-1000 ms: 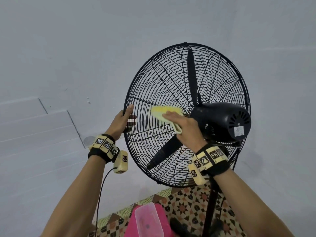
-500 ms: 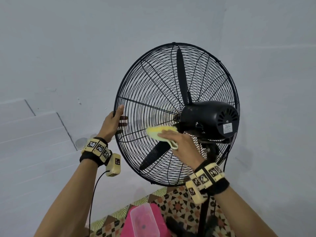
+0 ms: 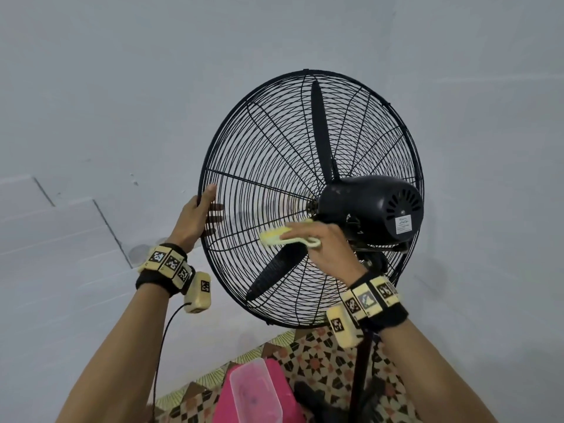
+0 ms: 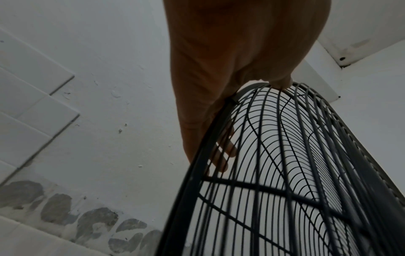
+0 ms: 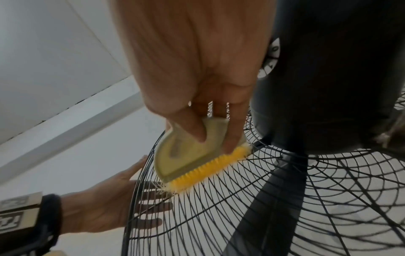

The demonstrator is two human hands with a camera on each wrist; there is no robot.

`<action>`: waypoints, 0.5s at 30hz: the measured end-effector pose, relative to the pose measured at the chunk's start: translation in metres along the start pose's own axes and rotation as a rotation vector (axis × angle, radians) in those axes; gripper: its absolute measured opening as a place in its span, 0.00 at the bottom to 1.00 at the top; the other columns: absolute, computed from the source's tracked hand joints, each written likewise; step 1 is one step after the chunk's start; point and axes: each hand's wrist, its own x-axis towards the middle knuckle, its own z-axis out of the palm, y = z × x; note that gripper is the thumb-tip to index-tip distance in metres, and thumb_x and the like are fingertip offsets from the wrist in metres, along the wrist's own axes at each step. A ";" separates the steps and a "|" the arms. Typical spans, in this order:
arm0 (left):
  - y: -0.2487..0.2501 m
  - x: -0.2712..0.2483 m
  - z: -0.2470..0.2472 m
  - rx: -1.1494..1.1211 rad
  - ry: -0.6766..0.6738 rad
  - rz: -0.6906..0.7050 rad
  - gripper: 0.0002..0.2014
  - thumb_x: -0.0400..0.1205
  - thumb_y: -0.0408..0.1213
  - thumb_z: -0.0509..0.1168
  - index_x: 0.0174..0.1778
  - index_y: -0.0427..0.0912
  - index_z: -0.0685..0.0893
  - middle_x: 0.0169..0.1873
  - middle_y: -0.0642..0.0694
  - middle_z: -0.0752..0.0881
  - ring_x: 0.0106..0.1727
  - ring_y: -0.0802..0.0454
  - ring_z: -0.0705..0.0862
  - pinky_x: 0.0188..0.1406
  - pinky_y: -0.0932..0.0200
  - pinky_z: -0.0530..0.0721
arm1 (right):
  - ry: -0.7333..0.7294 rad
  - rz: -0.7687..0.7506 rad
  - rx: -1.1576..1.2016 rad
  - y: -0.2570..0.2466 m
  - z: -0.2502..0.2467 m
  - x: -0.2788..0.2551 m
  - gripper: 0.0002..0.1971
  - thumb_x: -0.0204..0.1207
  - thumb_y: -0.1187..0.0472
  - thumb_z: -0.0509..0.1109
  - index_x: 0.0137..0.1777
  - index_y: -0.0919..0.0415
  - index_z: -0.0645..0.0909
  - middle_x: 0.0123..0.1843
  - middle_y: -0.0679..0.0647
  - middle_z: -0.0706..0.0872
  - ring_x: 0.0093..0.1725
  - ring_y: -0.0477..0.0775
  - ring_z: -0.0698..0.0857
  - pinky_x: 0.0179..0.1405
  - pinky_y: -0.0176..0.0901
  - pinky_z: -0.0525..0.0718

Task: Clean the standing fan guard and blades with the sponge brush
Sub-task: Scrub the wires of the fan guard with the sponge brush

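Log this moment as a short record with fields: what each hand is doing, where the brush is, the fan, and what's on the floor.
left hand: left hand holds the guard's rim, fingers reaching behind the wires
right hand: right hand holds the sponge brush
brush contact: yellow bristles pressed on the fan guard near the motor housing
blades: blades black, inside the guard
floor: pink container on patterned tiles

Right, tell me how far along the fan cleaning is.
Under way. The left hand grips the guard at its rim, steadying the fan. The right hand holds the sponge brush, its yellow bristles pressed on the rear wires beside the motor housing. Which parts are already clean cannot be told. The blades sit behind the wires, not touched now.
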 end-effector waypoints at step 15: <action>-0.003 0.004 0.004 0.025 0.008 0.025 0.50 0.72 0.85 0.56 0.74 0.44 0.81 0.64 0.43 0.89 0.66 0.39 0.88 0.73 0.27 0.80 | 0.057 0.012 0.072 -0.025 0.024 0.005 0.27 0.89 0.62 0.59 0.83 0.40 0.60 0.67 0.57 0.79 0.45 0.50 0.86 0.30 0.37 0.89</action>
